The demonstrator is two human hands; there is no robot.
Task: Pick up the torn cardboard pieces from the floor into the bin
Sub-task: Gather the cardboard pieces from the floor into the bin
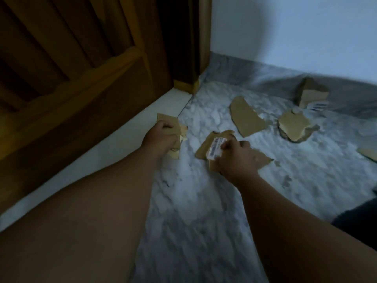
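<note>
Left hand grips gathered scraps. Right hand pinches the labelled piece on the floor. The long piece lies at its 1 o'clock, axis 11-to-5. The bin is unseen.

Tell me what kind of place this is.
Probably a corner of a home's room or hallway: a grey-white marble floor, a panelled wooden door on the left and a plain white wall with marble skirting.
</note>
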